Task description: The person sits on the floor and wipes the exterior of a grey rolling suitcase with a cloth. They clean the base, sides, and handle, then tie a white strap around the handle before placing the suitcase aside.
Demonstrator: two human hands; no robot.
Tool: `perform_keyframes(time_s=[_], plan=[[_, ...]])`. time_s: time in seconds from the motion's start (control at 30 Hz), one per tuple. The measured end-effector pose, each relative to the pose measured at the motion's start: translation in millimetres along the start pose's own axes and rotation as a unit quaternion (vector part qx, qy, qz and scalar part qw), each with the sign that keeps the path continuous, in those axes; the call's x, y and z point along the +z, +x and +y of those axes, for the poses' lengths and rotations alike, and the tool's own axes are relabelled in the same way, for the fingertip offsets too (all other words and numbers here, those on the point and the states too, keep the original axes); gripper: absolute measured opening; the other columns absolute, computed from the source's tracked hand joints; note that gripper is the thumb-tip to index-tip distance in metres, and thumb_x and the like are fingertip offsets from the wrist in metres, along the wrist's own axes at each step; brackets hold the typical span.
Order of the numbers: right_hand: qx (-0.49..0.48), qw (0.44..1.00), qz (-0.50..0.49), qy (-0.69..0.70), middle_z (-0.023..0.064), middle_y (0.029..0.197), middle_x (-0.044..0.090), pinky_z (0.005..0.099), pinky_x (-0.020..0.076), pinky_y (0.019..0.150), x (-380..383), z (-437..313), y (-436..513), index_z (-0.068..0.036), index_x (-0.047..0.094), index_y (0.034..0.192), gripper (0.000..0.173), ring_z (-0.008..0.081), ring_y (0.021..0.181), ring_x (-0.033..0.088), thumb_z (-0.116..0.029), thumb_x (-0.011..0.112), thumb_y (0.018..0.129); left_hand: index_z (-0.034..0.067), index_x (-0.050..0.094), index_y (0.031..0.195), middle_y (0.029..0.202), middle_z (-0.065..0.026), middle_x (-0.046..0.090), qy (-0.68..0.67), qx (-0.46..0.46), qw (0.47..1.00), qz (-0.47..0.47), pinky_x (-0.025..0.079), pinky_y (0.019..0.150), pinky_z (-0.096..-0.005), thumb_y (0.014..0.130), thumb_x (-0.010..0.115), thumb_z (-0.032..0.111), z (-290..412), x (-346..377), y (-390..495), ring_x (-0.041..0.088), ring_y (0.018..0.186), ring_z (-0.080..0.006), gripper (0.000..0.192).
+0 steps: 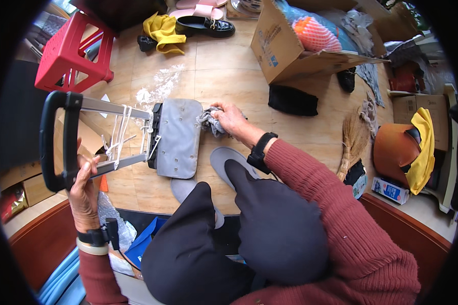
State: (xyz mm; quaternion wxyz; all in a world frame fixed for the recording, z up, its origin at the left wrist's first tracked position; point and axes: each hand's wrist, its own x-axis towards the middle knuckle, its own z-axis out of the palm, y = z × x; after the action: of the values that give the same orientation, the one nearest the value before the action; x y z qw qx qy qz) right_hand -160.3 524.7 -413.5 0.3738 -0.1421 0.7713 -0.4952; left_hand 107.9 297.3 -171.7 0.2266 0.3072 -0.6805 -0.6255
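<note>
My left hand (pixel 84 175) grips a silver metal rail of a telescopic trolley handle (pixel 116 108), close to its black plastic grip (pixel 54 141). White cord (pixel 122 133) is wound across the two rails and tied near the black base. At the far end of the rails sits a grey panel (pixel 178 139) dotted with metal rivets. My right hand (pixel 229 117) holds a crumpled grey cloth (pixel 213 122) beside the panel's right edge. Part of the cloth is hidden under my fingers.
A red plastic stool (pixel 74 53) stands at upper left. Black loafer (pixel 206 26) and yellow cloth (pixel 162 32) lie at the back. An open cardboard box (pixel 278 45) holds wrapped items. Black fabric (pixel 293 100), a straw broom (pixel 351 141) and a brown container (pixel 391 152) are on the right.
</note>
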Motion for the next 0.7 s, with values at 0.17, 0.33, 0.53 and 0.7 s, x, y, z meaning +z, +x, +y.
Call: perform_keyframes(time_s=[0.17, 0.33, 0.53, 0.7], plan=[[-0.202, 0.935, 0.086, -0.277, 0.0175, 0.099, 0.069, 0.0412, 0.0494, 0.092, -0.7, -0.5, 29.6, -0.007, 0.075, 0.101, 0.02, 0.0345, 0.098, 0.062, -0.02, 0.068, 0.088, -0.005, 0.058, 0.127, 0.072, -0.0005, 0.04, -0.022, 0.041, 0.996, 0.081, 0.048, 0.087, -0.0321, 0.098, 0.055, 0.013, -51.9, -0.5, 0.7, 0.045, 0.069, -0.0114, 0.034], [-0.143, 0.943, 0.169, -0.249, 0.0131, 0.104, 0.07, 0.0443, 0.046, 0.092, -22.1, -23.0, 45.2, -0.011, 0.074, 0.099, 0.019, 0.0297, 0.102, 0.062, -0.025, 0.062, 0.094, -0.005, 0.061, 0.118, 0.068, -0.0012, 0.044, -0.029, 0.077, 0.995, 0.064, 0.048, 0.079, -0.0326, 0.096, 0.056, 0.012, -94.9, 16.7, -1.0, 0.045, 0.063, -0.0122, 0.029], [-0.204, 0.965, 0.13, -0.099, 0.0184, 0.079, 0.068, 0.0396, 0.0545, 0.068, 1.5, -48.2, 29.3, -0.002, 0.068, 0.097, 0.017, 0.0256, 0.069, 0.068, -0.017, 0.061, 0.097, -0.003, 0.06, 0.118, 0.068, 0.0001, 0.037, -0.027, 0.069, 0.995, 0.069, 0.045, 0.082, -0.0338, 0.104, 0.05, 0.016, -90.5, 29.9, -6.2, 0.042, 0.065, -0.0121, 0.026], [-0.362, 0.917, -0.041, -0.161, 0.0145, 0.087, 0.068, 0.0433, 0.0557, 0.071, 70.8, -19.0, 1.4, -0.006, 0.06, 0.108, 0.018, 0.0317, 0.083, 0.068, -0.006, 0.061, 0.09, -0.003, 0.057, 0.111, 0.065, -0.0012, 0.04, -0.02, 0.095, 0.992, 0.083, 0.047, 0.077, -0.0359, 0.101, 0.056, 0.015, -95.0, 52.5, -18.3, 0.043, 0.062, -0.0124, 0.021]])
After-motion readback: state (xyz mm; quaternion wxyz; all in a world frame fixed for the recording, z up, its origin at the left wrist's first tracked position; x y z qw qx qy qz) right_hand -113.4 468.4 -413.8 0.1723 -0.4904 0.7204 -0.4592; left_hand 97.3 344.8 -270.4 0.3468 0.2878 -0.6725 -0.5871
